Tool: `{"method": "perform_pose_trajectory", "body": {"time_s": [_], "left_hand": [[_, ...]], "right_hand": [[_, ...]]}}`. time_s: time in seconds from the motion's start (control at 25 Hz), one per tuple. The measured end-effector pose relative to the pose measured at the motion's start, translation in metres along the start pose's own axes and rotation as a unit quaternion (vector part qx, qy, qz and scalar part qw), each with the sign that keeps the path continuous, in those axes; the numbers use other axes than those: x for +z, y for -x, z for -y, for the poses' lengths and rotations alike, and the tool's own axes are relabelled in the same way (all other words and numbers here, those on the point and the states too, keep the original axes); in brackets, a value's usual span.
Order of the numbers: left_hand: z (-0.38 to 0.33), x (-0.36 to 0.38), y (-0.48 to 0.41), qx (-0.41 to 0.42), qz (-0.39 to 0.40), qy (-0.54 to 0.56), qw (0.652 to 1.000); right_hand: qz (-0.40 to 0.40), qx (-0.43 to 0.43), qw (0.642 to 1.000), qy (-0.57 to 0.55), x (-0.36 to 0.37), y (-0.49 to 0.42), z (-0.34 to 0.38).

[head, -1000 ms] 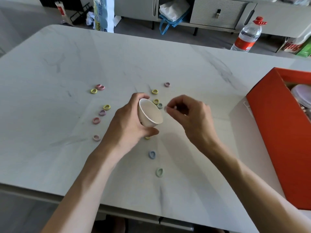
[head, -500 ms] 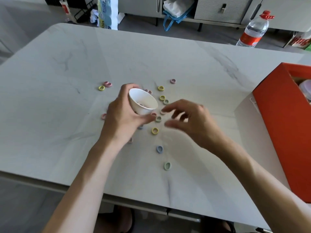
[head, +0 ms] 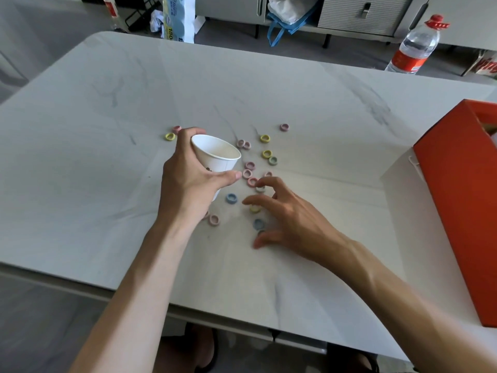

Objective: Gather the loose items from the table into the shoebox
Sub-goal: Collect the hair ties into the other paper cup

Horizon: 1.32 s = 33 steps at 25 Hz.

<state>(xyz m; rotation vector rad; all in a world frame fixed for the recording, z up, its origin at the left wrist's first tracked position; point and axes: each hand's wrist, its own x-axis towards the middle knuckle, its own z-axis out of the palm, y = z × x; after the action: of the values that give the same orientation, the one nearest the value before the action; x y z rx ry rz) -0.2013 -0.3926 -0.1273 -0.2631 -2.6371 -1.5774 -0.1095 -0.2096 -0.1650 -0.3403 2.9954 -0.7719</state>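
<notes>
My left hand (head: pixel 191 184) grips a white paper cup (head: pixel 217 160), held nearly upright just above the white marble table (head: pixel 107 184). Several small pastel rings lie scattered around it: a blue ring (head: pixel 231 198), a pink ring (head: pixel 214 219), yellow rings (head: pixel 265 138) and others. My right hand (head: pixel 290 219) hovers with fingers spread over the rings right of the cup, holding nothing; a blue ring (head: pixel 258 224) and a yellow one (head: pixel 255 209) lie under its fingers. The orange shoebox (head: pixel 462 211) stands at the table's right edge.
A water bottle with a red cap (head: pixel 414 47) stands beyond the table's far right corner. A blue bag (head: pixel 287 20), a tissue pack (head: pixel 178 17) and grey cabinets sit on the floor behind. The table's near edge runs just below my forearms.
My left hand has righted the tilted cup. My right hand, which pinched a ring at the cup's mouth, has opened and dropped low over the rings near the table.
</notes>
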Motion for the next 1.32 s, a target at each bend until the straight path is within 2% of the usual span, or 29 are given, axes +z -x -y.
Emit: {"method": "perform_pose_trajectory", "body": {"time_s": [0.2, 0.44, 0.56, 0.72, 0.84, 0.92, 0.96, 1.08, 1.16, 1.24, 1.32], "left_hand": [[0.003, 0.000, -0.001, -0.005, 0.013, 0.000, 1.000], [0.002, 0.002, -0.001, 0.002, 0.028, -0.008, 1.000], [0.003, 0.000, -0.001, 0.002, 0.037, -0.011, 0.999], [0.001, 0.002, 0.002, -0.001, 0.060, 0.001, 0.998], [-0.004, 0.004, 0.005, -0.006, 0.079, 0.026, 0.997], [-0.007, 0.004, 0.006, -0.005, 0.088, 0.048, 0.995], [-0.009, 0.005, 0.006, -0.001, 0.093, 0.051, 0.994], [-0.014, 0.004, 0.006, 0.019, 0.089, 0.045, 0.995], [-0.014, 0.000, 0.004, 0.036, 0.072, 0.033, 0.996], [-0.011, -0.004, 0.002, 0.037, 0.046, 0.028, 0.998], [-0.009, -0.006, -0.001, 0.029, 0.029, 0.035, 0.999]], "right_hand": [[-0.004, -0.009, 0.998, -0.063, 0.003, -0.015, 0.005], [0.022, 0.007, 0.996, 0.088, -0.005, -0.010, 0.008], [0.025, 0.057, 0.992, 0.108, -0.006, -0.004, 0.010], [0.020, 0.173, 0.985, 0.006, -0.023, -0.005, 0.006], [-0.086, 0.219, 0.957, -0.168, -0.054, -0.020, 0.009], [-0.130, 0.185, 0.941, -0.252, -0.075, -0.042, 0.022], [-0.124, 0.156, 0.950, -0.240, -0.082, -0.052, 0.032], [-0.023, 0.073, 0.996, -0.053, -0.089, -0.078, 0.057], [0.004, 0.052, 0.998, -0.033, -0.094, -0.085, 0.058], [-0.050, 0.056, 0.994, -0.076, -0.102, -0.090, 0.047], [-0.124, 0.101, 0.984, -0.081, -0.104, -0.099, 0.022]]}}
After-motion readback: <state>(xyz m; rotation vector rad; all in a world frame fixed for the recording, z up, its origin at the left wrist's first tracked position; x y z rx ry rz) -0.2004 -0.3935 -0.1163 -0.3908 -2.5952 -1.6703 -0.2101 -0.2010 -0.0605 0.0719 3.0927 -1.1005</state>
